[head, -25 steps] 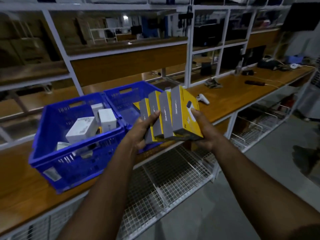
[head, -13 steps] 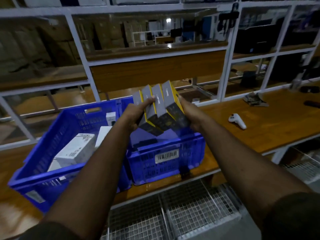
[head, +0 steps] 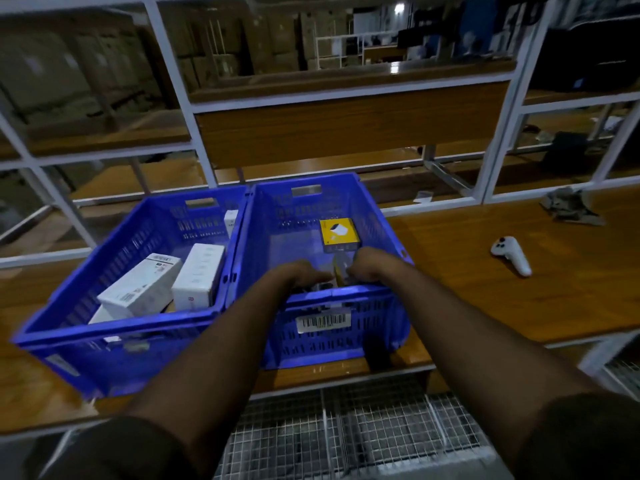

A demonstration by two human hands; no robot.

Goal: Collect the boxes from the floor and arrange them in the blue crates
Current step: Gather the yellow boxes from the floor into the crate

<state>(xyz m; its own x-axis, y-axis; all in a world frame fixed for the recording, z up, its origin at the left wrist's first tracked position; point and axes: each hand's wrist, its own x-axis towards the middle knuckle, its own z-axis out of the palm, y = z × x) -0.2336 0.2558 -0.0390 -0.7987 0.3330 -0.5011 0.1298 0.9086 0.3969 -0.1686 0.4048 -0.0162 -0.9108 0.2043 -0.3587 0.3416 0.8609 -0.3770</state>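
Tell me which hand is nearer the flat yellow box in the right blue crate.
Right. The right hand lies just below the flat yellow box; the left hand sits further left.

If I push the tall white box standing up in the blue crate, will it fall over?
Probably yes. The tall white box stands on its small end, so a nudge near the top may tip it. It would likely land on the leaning white box beside it. It looks like stiff cardboard, so it should keep its shape.
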